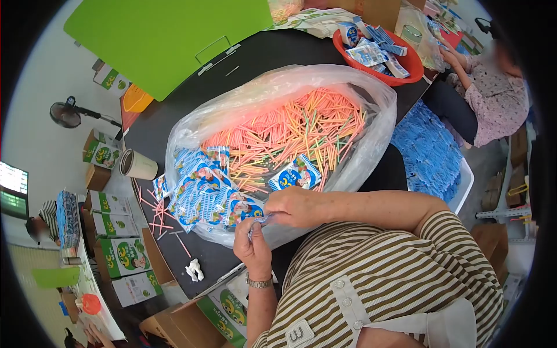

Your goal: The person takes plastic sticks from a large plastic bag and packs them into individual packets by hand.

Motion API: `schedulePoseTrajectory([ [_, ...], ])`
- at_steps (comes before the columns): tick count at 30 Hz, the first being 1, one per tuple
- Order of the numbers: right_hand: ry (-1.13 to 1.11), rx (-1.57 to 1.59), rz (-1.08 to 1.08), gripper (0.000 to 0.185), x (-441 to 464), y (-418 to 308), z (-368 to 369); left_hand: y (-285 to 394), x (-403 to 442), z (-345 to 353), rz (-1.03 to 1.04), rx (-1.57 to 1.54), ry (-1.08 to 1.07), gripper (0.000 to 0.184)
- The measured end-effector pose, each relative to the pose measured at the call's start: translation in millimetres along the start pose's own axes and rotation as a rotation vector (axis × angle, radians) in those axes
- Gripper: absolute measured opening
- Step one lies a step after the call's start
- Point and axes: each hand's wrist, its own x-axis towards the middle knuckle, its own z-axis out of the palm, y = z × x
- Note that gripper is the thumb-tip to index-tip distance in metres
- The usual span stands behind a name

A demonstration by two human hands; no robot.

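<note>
At the near edge of the worktop (243, 52), the left hand (253, 249) and right hand (299, 207) both pinch a packet (265, 220), apparently steadying it from two sides, by an open plastic bag (377, 148) presumably keeping sticks (290, 122) reachable.

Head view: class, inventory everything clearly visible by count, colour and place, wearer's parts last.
Held packet: one, bluish, between hands
Packets: many, blue, bag and basket
Sticks: many, pink, yellow, green, mostly in bag
Plastic bag: one, clear, on table
Table: one, black, centre
Basket: one, red, beyond bag
Bin: one, white, right
Board: one, green, upper left
Cup: one, whitish, beside bag
Wad: one, white, table's near edge
Fan: one, black, left
Cartons: several, brown, green, white, mostly left
Other people: at least two, patterned tops, far sides
Shirt: one, striped, lower right
Left hand: one, gripping held packet
Right hand: one, gripping held packet
</note>
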Motion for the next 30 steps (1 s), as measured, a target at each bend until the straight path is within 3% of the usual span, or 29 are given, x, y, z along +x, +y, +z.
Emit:
schedulePoseTrajectory([
  [1, 0.014, -0.036, -0.035, 0.012, 4.2, 3.9, 4.2, -0.7, 0.6, 0.3, 0.004, -0.004, -0.014, 0.016],
  [3, 0.050, -0.113, -0.101, 0.014, 15.3, 11.8, 11.7, -1.7, 3.5, 2.0, -0.183, -0.014, 0.067, 0.018],
  [5, 0.034, -0.170, -0.019, 0.014, 33.1, 13.7, 14.8, -0.7, 7.7, 7.3, -0.268, -0.028, 0.085, 0.020],
  [8, -0.063, -0.203, 0.086, 0.015, 56.6, 21.6, 21.8, 6.5, 17.6, 17.2, 0.142, 0.629, 0.242, 0.031],
  [10, -0.141, -0.188, 0.113, 0.016, 57.7, 36.5, 15.4, -4.5, 20.3, 11.1, 0.184, 0.747, 0.123, 0.034],
  [12, 0.072, -0.186, -0.046, 0.018, 54.1, 54.5, 5.3, -18.1, 26.5, 5.9, 0.232, 1.015, -0.087, 0.040],
  [13, 0.175, -0.183, -0.126, 0.018, 51.0, 62.3, 0.5, -15.4, 32.3, 7.1, 0.237, 1.002, -0.090, 0.040],
  [16, 0.104, -0.568, 0.060, 0.017, 13.2, 119.6, -90.4, 5.0, 40.1, 6.0, 0.341, 1.168, -0.058, 0.046],
  [17, 0.119, -0.595, 0.325, 0.016, -3.1, 106.7, -126.9, 4.2, 41.9, 12.7, 0.338, 1.160, -0.059, 0.046],
  [19, 0.149, -0.662, 0.370, 0.012, -29.1, 117.6, -178.4, 5.9, 44.7, 38.2, 0.455, 0.784, -0.319, 0.042],
  [21, 0.110, -0.694, 0.388, 0.011, -35.2, 116.6, -203.6, 14.9, 53.0, 79.5, 0.443, 0.722, -0.441, 0.041],
  [23, 0.082, -0.743, 0.625, 0.017, -31.7, 107.5, -222.2, 18.2, 61.0, 96.1, 0.440, 0.667, -0.553, 0.041],
  [26, 0.170, -0.811, 0.557, 0.023, -31.4, 121.1, -246.0, 17.3, 65.2, 104.2, 0.529, 0.688, -0.752, 0.041],
  [28, 0.211, -0.834, 0.520, 0.026, -25.5, 123.2, -244.0, 14.6, 63.2, 104.0, 0.528, 0.687, -0.728, 0.042],
  [30, -0.005, -1.072, 0.345, 0.027, -11.6, 117.8, -224.0, 11.5, 60.8, 102.4, 0.550, 0.675, -0.689, 0.042],
])
